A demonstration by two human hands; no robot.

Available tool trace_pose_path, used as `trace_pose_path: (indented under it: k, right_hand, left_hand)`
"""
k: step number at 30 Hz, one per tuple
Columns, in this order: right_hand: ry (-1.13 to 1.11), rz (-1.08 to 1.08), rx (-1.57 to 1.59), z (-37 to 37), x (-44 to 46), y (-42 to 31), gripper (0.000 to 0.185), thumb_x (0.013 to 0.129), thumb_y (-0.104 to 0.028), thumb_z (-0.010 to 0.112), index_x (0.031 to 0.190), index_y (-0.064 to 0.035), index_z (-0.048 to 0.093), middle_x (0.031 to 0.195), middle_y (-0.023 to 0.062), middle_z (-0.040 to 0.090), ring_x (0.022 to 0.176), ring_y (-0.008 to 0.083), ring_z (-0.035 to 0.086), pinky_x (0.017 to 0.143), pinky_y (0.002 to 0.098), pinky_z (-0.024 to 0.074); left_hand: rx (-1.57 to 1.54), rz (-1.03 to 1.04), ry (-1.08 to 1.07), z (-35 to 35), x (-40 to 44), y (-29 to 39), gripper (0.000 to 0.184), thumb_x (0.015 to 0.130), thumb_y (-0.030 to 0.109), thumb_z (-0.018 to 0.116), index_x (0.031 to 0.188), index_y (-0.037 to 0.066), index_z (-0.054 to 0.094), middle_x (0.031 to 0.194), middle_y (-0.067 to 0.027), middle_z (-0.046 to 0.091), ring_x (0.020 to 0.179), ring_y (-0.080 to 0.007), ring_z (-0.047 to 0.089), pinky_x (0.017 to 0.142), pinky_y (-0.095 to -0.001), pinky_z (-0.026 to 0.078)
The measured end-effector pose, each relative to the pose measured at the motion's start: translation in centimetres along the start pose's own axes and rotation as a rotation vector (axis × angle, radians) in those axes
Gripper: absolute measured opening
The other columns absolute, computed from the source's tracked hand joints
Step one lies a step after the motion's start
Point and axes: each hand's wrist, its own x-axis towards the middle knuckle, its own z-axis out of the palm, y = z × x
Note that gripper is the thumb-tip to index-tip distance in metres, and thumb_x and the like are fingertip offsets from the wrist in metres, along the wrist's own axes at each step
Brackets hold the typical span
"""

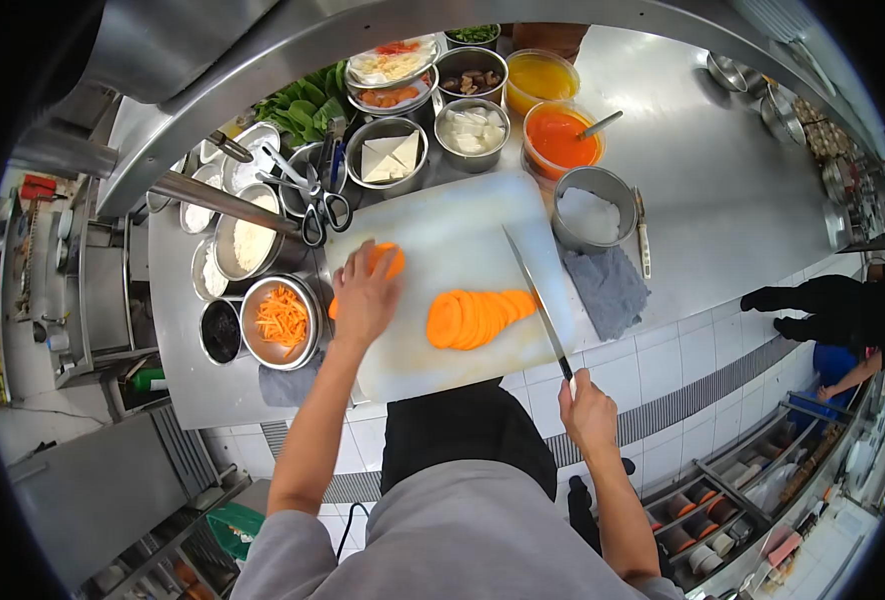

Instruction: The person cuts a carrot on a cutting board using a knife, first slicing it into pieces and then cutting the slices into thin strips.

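Note:
A white cutting board (463, 230) lies at the front of the steel counter. On its left part my left hand (366, 295) reaches over carrot pieces (390, 261), its fingers curled onto them and partly hiding them. My right hand (590, 412) is wrapped round the black handle of a kitchen knife (538, 285). The blade slants up and left over the board's right side, beside the end of a fanned row of carrot slices (468, 318). Whether the blade touches the board I cannot tell.
Left of the board are a bowl of carrot strips (283, 318) and scissors (321, 208). Behind it stand a tin of white triangular pieces (390, 157) and a tub of orange-red liquid (561, 140). A grey cloth (608, 292) lies right. Another person (833, 320) stands far right.

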Motion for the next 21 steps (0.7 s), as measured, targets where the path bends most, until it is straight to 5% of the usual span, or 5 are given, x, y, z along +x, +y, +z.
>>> trace_pose_path:
  k: [7, 13, 15, 17, 21]
  right_hand:
    - [0.012, -0.003, 0.031, -0.3, 0.3, 0.0, 0.022, 0.099, -0.023, 0.062, 0.098, -0.0035, 0.051, 0.076, 0.0205, 0.068, 0.069, 0.0448, 0.069, 0.064, 0.0543, 0.0555]
    - [-0.003, -0.02, 0.041, -0.4, 0.6, 0.1, 0.022, 0.098, -0.023, 0.062, 0.097, -0.0036, 0.051, 0.074, 0.0203, 0.067, 0.065, 0.044, 0.069, 0.061, 0.0536, 0.0555]
    - [0.003, -0.013, 0.041, -0.4, 0.6, 0.2, 0.022, 0.098, -0.023, 0.062, 0.096, -0.0039, 0.051, 0.073, 0.02, 0.067, 0.064, 0.0435, 0.069, 0.06, 0.0533, 0.0557]
    - [-0.009, -0.008, 0.021, -0.4, 0.6, 0.1, 0.022, 0.098, -0.023, 0.063, 0.097, -0.004, 0.052, 0.074, 0.0201, 0.067, 0.064, 0.0428, 0.069, 0.061, 0.0523, 0.0563]
    - [0.012, -0.016, 0.015, -0.5, 0.7, 0.2, 0.021, 0.099, -0.022, 0.062, 0.095, -0.0042, 0.052, 0.075, 0.0214, 0.068, 0.065, 0.0449, 0.068, 0.062, 0.0539, 0.0553]
  left_hand:
    - [0.167, -0.171, 0.262, 1.3, 0.8, -3.0, 0.055, 0.095, 0.018, 0.067, 0.147, 0.01, 0.051, 0.15, -0.0238, 0.047, 0.126, -0.0452, 0.053, 0.1, -0.0531, 0.048]
    - [0.105, -0.035, 0.328, 0.9, 0.3, 1.1, 0.063, 0.095, 0.03, 0.069, 0.149, 0.006, 0.047, 0.153, -0.0226, 0.043, 0.141, -0.0447, 0.04, 0.113, -0.0599, 0.034]
    - [-0.165, 0.158, 0.171, 1.9, -0.9, 4.1, 0.066, 0.096, 0.039, 0.068, 0.152, 0.011, 0.047, 0.158, -0.0196, 0.039, 0.145, -0.0432, 0.036, 0.117, -0.0615, 0.031]
    - [-0.072, 0.388, -0.11, 0.7, -1.6, 8.2, 0.069, 0.095, 0.049, 0.065, 0.154, 0.018, 0.046, 0.161, -0.0163, 0.036, 0.148, -0.0419, 0.032, 0.119, -0.0627, 0.028]
    - [-0.148, 0.452, -0.222, 3.5, -2.7, 9.1, 0.073, 0.094, 0.053, 0.067, 0.156, 0.021, 0.045, 0.163, -0.0137, 0.034, 0.15, -0.0401, 0.031, 0.121, -0.0643, 0.024]
